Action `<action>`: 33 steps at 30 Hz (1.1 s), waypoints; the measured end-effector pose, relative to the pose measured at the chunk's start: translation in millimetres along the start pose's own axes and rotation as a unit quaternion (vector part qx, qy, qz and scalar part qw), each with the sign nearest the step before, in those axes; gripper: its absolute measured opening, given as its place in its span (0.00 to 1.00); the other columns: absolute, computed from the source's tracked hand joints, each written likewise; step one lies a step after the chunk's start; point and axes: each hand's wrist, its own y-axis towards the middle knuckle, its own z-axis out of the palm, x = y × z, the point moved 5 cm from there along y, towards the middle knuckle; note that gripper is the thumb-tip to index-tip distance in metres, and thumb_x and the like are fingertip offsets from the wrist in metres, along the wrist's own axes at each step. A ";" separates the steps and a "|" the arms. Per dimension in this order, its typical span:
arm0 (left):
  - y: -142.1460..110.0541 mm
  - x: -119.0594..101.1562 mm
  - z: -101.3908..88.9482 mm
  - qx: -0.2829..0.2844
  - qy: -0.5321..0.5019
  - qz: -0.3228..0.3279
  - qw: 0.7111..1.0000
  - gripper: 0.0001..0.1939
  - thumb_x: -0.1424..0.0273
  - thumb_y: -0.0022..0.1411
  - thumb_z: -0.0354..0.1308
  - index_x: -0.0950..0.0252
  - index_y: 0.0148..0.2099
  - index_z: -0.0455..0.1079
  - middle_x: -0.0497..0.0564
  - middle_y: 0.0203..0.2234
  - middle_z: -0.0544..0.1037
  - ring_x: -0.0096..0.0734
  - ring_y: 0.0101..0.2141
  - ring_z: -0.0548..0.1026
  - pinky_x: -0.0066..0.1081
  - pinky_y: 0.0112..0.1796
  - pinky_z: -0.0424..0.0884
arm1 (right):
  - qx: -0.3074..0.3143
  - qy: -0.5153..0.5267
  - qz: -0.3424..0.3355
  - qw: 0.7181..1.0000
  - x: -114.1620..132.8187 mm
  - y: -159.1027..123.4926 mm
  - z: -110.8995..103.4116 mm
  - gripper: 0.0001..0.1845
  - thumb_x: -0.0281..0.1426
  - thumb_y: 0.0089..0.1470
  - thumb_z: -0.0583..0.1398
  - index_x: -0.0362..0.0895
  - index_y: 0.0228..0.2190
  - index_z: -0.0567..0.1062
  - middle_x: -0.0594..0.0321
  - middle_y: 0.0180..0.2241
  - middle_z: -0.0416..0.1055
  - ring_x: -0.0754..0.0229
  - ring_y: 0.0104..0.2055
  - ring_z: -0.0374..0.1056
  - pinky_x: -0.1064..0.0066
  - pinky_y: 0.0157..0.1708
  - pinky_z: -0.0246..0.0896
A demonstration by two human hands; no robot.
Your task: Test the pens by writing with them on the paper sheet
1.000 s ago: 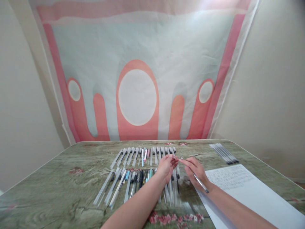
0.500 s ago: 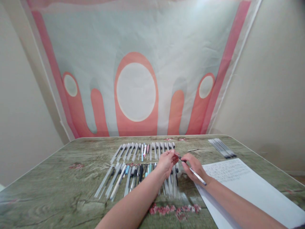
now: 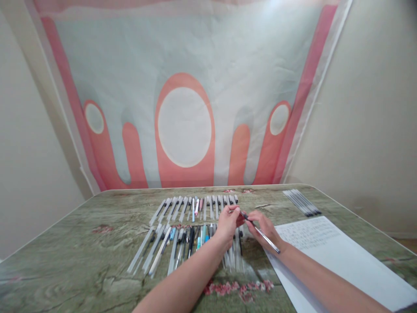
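Note:
A pen [image 3: 266,240] with a clear barrel and a dark grip slants between my two hands above the table. My right hand [image 3: 263,228] is closed around its dark section, with the barrel's rear end pointing down and to the right. At the upper end of the pen, my left hand [image 3: 228,224] pinches with thumb and fingers; the exact part in that pinch is too small to make out. Beneath my left forearm lies a near row of pens [image 3: 190,239], partly hidden. Farther back is a second row of pens [image 3: 176,208], many with translucent caps.
A sheet of paper [image 3: 345,265] with handwriting near its top lies under my right forearm. Several clear pens with dark ends [image 3: 301,203] lie side by side at the back right. The wood-patterned table [image 3: 81,256] meets a printed backdrop [image 3: 185,126] behind.
Both hands stay together at the pen, with only slight finger movement. The view has shifted a little; the rows of pens look unmoved.

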 end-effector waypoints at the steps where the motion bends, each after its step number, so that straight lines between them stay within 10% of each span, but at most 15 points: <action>1: -0.3 -0.2 0.1 0.000 0.001 0.008 1.000 0.16 0.64 0.48 0.59 0.66 0.37 0.62 0.50 0.26 0.73 0.26 0.26 0.72 0.31 0.33 0.67 | 0.000 0.000 -0.007 1.000 0.1 -0.2 0.2 0.10 0.25 0.51 0.54 0.46 0.37 0.62 0.58 0.34 0.66 0.57 0.39 0.66 0.62 0.38 0.64; 25: -7.3 -1.3 10.0 0.032 -0.046 0.038 0.998 0.18 0.64 0.43 0.63 0.67 0.35 0.63 0.49 0.26 0.73 0.25 0.28 0.72 0.30 0.36 0.66 | -0.008 -0.001 -0.068 0.998 7.7 2.5 -3.1 0.10 0.23 0.52 0.53 0.45 0.37 0.61 0.59 0.33 0.65 0.60 0.34 0.63 0.67 0.30 0.64; 33: 7.4 -11.9 -3.7 -0.024 -0.055 0.077 0.995 0.17 0.66 0.47 0.61 0.68 0.38 0.63 0.50 0.27 0.73 0.24 0.29 0.72 0.31 0.37 0.66 | -0.003 0.052 0.102 0.993 -10.9 6.8 1.6 0.11 0.34 0.52 0.54 0.44 0.39 0.64 0.58 0.33 0.67 0.60 0.33 0.65 0.66 0.34 0.62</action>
